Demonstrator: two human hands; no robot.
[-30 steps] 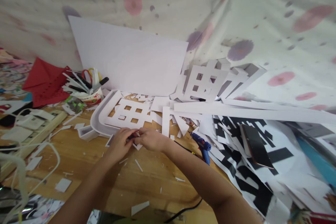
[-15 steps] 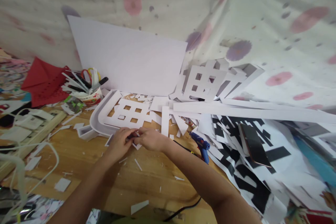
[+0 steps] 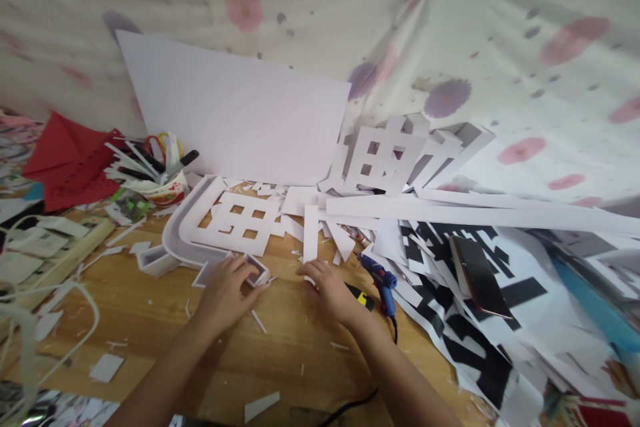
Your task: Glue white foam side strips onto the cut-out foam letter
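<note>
My left hand (image 3: pixel 227 295) is closed on a small white box-shaped foam-board piece (image 3: pixel 259 271), thumb at its near side and fingers over its far side. This piece lies at the near end of a larger white curved channel-like frame (image 3: pixel 170 233); whether they are joined I cannot tell. My right hand (image 3: pixel 330 290) has moved apart, its fingers bent down at the near end of a white strip (image 3: pixel 311 233). A white sliver shows under its fingertips, too hidden to name. A flat white cut-out with square holes (image 3: pixel 240 240) lies inside the frame.
Right of my right hand lie a yellow-and-black cutter (image 3: pixel 361 296) and a blue glue gun (image 3: pixel 379 275) with its cord. A phone (image 3: pixel 480 277) rests on printed sheets. A cup of tools (image 3: pixel 167 190) and a power strip (image 3: pixel 55 253) stand left. White scraps litter the wooden table (image 3: pixel 280 353).
My right hand has left the small white piece and moved right to the white strip's near end. My left hand stays at the piece. The yellow-and-black cutter shows more now.
</note>
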